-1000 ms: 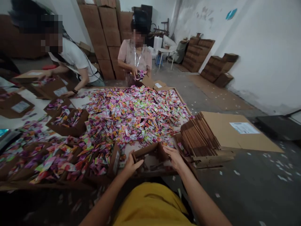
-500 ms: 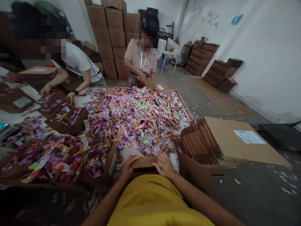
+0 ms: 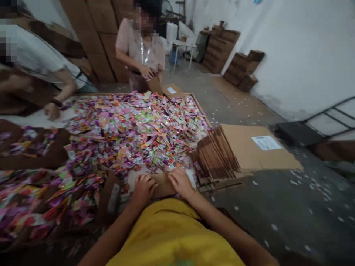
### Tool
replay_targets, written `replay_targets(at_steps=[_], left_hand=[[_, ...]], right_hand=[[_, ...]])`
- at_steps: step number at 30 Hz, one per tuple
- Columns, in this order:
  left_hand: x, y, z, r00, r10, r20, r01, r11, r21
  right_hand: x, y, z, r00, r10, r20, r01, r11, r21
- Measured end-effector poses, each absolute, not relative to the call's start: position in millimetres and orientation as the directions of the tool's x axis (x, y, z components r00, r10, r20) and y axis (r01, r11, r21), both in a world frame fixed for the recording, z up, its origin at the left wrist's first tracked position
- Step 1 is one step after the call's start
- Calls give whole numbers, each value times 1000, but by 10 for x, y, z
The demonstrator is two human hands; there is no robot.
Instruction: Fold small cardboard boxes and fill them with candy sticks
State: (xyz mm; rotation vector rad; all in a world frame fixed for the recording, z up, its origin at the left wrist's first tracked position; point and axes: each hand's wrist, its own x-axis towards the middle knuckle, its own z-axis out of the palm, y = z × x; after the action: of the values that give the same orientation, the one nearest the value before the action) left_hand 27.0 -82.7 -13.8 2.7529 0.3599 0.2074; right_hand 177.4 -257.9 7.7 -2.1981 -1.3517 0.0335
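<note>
The left hand had its fingers curled over the left end of a cardboard box, while the right hand gripped its right end, close against a yellow shirt. Just beyond, a heap of colourful sachets spread over the white surface. Open boxes packed with sachets stood to the left; flattened cartons leaned in a row on the right, beside a labelled cardboard sheet. Across the heap stood a co-worker in a pink top; another in white bent at the left.
</note>
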Motion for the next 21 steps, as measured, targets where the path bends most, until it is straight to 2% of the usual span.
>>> replay_targets(at_steps=[3,5,7,9,11,14,17,19,20,21], left_hand=[[245,-810,-212,949,276,155,211,-917,338],[249,-807,-222,947,267,181,192,-917,349],[284,-821,-219,951,260,167,183,-909,374],[343,-858,-210,953,283,110,220,-893,393],[400,-916,-196,944,327,45,285,-876,388],[410,-979,-154,927,376,-17,354,-858,372],[299,-920,-83,963,249,-104,270,-874,405],[193,-830,-27,978,136,-160,191,-891,412],[142,-788,-3,976,124,-178,188,-894,407],[95,-756,12,969,165,-185,228,-887,401]], right_hand=[[1958,-3249,170,811,531,244,554,-565,-611],[2011,-3527,90,889,450,82,379,-626,-682],[1969,-3518,-70,847,511,-148,256,-635,-729],[1843,-3265,-227,748,600,-284,204,-615,-762],[1689,-2937,-330,704,646,-297,209,-588,-782],[1532,-2642,-397,707,636,-309,227,-618,-753],[1505,-2642,-423,691,647,-323,219,-614,-758],[1574,-2657,-437,649,697,-304,179,-528,-830],[1649,-2634,-443,605,742,-290,149,-463,-874],[1760,-2584,-447,560,781,-277,108,-400,-910]])
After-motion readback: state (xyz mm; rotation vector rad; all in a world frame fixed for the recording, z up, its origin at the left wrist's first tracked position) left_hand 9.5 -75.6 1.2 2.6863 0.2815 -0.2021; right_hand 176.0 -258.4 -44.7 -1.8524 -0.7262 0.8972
